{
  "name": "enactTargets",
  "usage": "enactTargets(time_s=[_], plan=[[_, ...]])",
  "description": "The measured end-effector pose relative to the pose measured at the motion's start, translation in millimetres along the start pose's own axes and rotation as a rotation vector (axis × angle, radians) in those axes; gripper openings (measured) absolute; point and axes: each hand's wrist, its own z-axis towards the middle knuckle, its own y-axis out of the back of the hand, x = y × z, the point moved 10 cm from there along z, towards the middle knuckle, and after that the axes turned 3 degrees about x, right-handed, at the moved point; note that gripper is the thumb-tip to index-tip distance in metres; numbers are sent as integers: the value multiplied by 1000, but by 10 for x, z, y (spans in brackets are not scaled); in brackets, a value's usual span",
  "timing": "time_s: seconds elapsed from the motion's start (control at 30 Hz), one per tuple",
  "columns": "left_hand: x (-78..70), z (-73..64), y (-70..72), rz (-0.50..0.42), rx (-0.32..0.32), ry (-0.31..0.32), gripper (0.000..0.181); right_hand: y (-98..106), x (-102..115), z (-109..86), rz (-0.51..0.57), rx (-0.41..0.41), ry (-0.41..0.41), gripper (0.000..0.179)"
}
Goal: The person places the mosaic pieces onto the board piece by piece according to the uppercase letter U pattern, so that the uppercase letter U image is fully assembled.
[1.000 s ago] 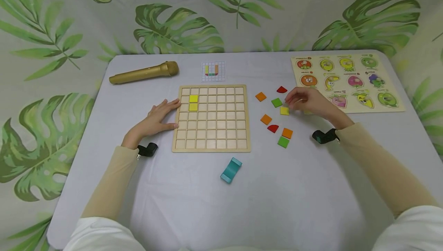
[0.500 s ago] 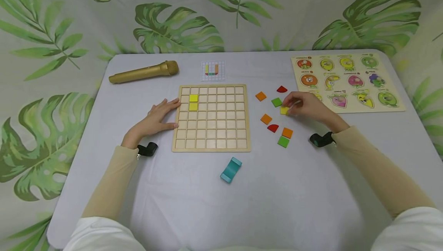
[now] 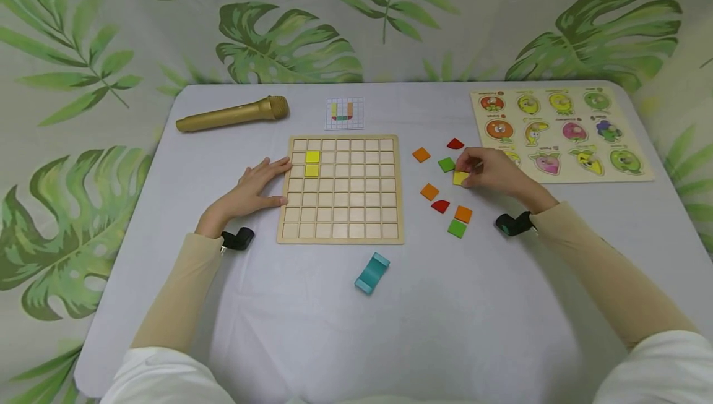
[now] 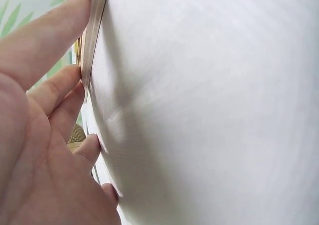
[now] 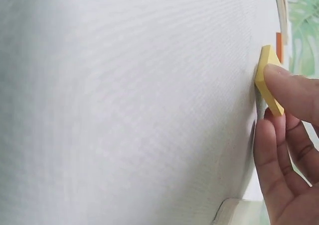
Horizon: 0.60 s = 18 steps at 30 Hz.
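A wooden grid board [image 3: 341, 190] lies mid-table, with two yellow square tiles [image 3: 312, 164] one above the other in its second column. Against the board's left edge rest the fingertips and thumb of my left hand [image 3: 250, 189], fingers spread; the left wrist view shows them touching the wooden rim [image 4: 92, 41]. My right hand [image 3: 492, 172] pinches a yellow square tile [image 5: 265, 75] between thumb and fingers, tilted up off the cloth in the right wrist view. Close to that hand lie a green tile [image 3: 446, 164] and a red quarter-circle piece [image 3: 455, 143].
Orange tiles [image 3: 429, 192], another red piece [image 3: 440, 206] and a green tile [image 3: 457, 228] lie right of the board. A teal curved piece [image 3: 372, 273] sits in front. Behind are a gold microphone [image 3: 233, 114], a pattern card [image 3: 344, 113] and a fruit puzzle board [image 3: 562, 135].
My right hand has moved slightly left and down onto the loose yellow tile and taken hold of it, tilting it. The left hand has stayed at the board's edge.
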Motion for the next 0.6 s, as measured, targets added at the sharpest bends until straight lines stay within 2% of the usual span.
enactTargets(time_s=[0.3, 0.5, 0.6], plan=[[-27, -13, 11, -7, -3, -1, 74, 26, 155, 77, 95, 54, 11, 13], [-44, -16, 15, -13, -6, 0, 73, -52, 338, 280, 184, 81, -18, 14], [-44, -17, 15, -13, -1, 6, 74, -162, 519, 402, 222, 104, 15, 13]])
